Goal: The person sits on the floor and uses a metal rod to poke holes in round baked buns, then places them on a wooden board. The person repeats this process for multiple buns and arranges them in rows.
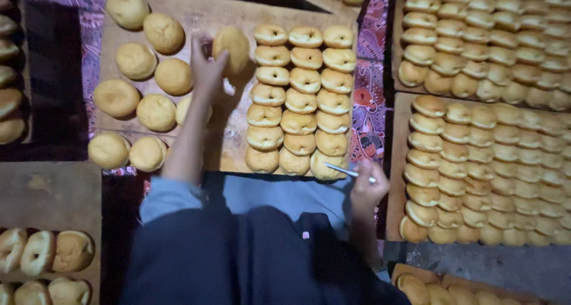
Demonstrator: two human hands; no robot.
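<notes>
Plain buns (136,61) lie left of the holed buns (300,101) on the board (232,135).

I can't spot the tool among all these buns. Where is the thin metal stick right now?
In the head view, the thin metal stick is in the right hand, low and right of centre, its tip at the nearest bun of the pierced rows.

Pretty dim in here, with dark gaps between the flat brown wooden boards (410,162). A purple and red patterned cloth (369,102) lies spread underneath, and a grey concrete floor (511,269) shows lower right.
</notes>
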